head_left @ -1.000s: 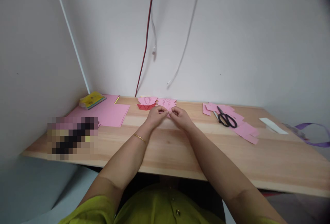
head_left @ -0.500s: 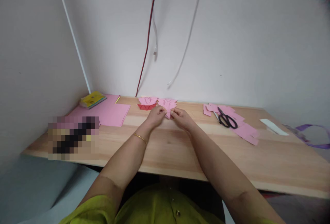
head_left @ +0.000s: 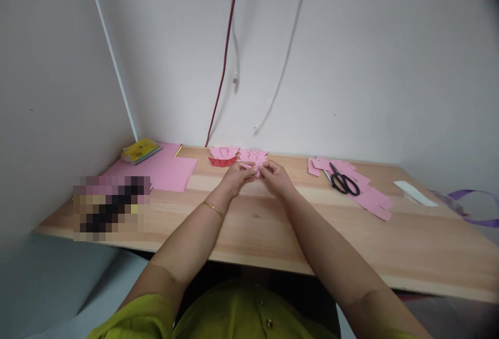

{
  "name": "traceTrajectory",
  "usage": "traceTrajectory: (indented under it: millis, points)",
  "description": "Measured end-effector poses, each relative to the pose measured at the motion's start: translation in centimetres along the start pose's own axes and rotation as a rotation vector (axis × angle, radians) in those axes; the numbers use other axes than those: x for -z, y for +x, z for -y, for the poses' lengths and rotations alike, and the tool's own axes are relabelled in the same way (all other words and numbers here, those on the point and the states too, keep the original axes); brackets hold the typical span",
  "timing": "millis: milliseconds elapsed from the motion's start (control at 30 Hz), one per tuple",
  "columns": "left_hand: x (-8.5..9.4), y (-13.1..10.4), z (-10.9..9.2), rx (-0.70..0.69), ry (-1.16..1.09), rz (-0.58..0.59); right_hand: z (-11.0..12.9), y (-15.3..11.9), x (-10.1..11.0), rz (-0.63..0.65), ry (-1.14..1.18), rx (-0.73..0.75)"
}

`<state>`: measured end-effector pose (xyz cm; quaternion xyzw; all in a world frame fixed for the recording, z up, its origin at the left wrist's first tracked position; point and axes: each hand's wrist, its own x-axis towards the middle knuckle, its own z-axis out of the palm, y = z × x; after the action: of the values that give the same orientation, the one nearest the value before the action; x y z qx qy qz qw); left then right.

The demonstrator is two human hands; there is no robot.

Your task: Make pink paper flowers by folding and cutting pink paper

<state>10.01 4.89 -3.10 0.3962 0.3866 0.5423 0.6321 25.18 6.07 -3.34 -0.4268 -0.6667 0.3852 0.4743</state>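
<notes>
My left hand (head_left: pixel 237 175) and my right hand (head_left: pixel 276 177) meet over the middle of the table, fingertips almost touching. Between them is a small pink folded paper (head_left: pixel 257 172), pinched by both hands and partly covered by the fingers. Just behind it lie pink folded paper pieces (head_left: pixel 253 155), and I cannot tell whether the held one is separate from them. Left of these, a red folded paper piece (head_left: pixel 222 162) sits in front of another pink folded paper cluster (head_left: pixel 223 152).
Pink paper sheets (head_left: pixel 171 172) lie at left under a yellow book-like pad (head_left: pixel 141 150); a blurred patch covers something nearby. Black-handled scissors (head_left: pixel 343 180) rest on pink paper cuttings (head_left: pixel 372 201) at right, with a white strip (head_left: pixel 415 193) beyond. Cables (head_left: pixel 225 58) hang before the wall.
My left fingers have shifted their grip and now cover more of the pink paper's tip. My right fingers have moved slightly; the other things stay where they were.
</notes>
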Motion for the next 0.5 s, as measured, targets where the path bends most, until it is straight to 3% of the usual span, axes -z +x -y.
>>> traceTrajectory:
  millis: [167,300,500]
  points:
    - [-0.62,0.13,0.74,-0.112,0.020,-0.030,-0.15,-0.12,-0.74,-0.020,-0.003,-0.004]
    - [-0.48,0.22,0.62,-0.212,0.181,-0.108,0.08,-0.18,-0.79,-0.031,-0.039,0.012]
    - [-0.41,0.05,0.14,-0.278,0.323,-0.091,-0.08,-0.04,-0.80,0.046,0.195,0.063]
